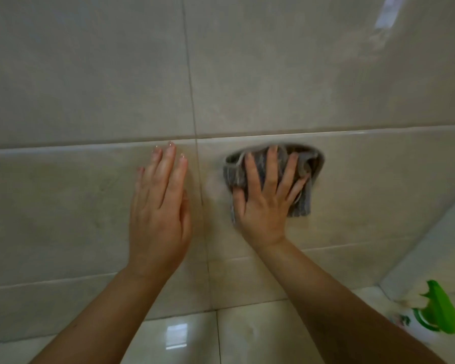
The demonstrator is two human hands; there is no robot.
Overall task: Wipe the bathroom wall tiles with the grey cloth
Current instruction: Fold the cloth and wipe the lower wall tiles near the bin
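Glossy beige wall tiles (pixel 90 195) fill the view, with a horizontal grout line across the middle and a vertical one between my hands. My right hand (pixel 263 203) presses a bunched grey cloth (pixel 304 203) flat against the tile just below the horizontal line, fingers spread over the fabric. The cloth's edges look blurred. My left hand (pixel 159 206) lies flat on the tile to the left of the vertical grout line, fingers together, holding nothing.
A white spray bottle with a green trigger head (pixel 439 311) stands at the lower right on a shiny tiled ledge (pixel 247 337). A side wall (pixel 436 253) meets the tiled wall at the right, forming a corner.
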